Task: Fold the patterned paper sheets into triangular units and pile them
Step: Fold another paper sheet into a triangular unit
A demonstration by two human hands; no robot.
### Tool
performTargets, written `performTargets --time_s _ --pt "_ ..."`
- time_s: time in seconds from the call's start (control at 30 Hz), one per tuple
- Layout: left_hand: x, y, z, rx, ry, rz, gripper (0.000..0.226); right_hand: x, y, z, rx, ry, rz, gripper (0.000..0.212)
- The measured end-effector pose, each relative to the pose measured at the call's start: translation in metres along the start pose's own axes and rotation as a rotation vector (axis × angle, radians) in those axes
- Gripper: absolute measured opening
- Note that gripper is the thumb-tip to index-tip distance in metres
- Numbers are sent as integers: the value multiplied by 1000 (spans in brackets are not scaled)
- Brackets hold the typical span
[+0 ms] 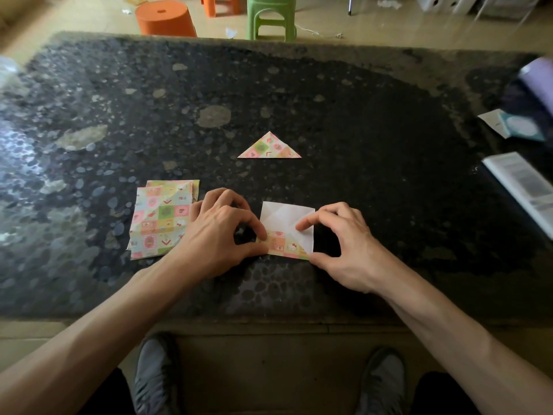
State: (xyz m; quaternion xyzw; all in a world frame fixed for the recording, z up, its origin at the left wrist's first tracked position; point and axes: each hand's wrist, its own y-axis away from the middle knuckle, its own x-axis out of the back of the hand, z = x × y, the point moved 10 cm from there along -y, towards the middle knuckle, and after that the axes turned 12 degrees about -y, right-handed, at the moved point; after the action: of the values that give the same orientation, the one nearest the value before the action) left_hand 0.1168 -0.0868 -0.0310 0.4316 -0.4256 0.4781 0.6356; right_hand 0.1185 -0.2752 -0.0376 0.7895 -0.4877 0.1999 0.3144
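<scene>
At lower centre the left hand (227,232) and right hand (344,247) pinch the sheet (284,214), likely light and flimsy, best held at its folded lower corners.

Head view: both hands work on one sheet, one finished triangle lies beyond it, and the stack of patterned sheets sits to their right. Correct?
No: the head view shows the stack of patterned sheets to their left, beside the left hand.
</scene>
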Motion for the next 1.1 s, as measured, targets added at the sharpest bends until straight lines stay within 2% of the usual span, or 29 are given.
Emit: performTargets --time_s 0.3,0.43,0.6,0.7,0.8,0.83,0.93,0.97,1.03,1.1 --pt "-2 -2 -4 -5 18 -77 18 -1 -5 3 31 17 -45 48" --pt "-1 0 -5 -7 23 -59 18 9 -6 6 87 -74 92 53" --pt "2 0 -4 -18 23 -16 17 10 -3 7 103 -122 184 62" --pt "3 2 -3 -43 10 15 17 16 -1 3 149 -170 278 53" --pt "6 4 2 -98 -31 78 21 21 2 -7 224 -164 309 27" --pt "8 5 4 -121 -49 110 24 20 4 -12 244 -171 296 25" --pt "13 8 8 -168 -83 210 30 18 6 -17 261 -253 235 43" --pt "15 9 10 -177 -85 236 32 17 6 -16 241 -263 211 43" --pt "17 13 20 -197 -96 270 36 10 2 -11 203 -233 143 26" --pt "18 20 36 -251 -107 304 31 8 1 -5 172 -271 133 19"
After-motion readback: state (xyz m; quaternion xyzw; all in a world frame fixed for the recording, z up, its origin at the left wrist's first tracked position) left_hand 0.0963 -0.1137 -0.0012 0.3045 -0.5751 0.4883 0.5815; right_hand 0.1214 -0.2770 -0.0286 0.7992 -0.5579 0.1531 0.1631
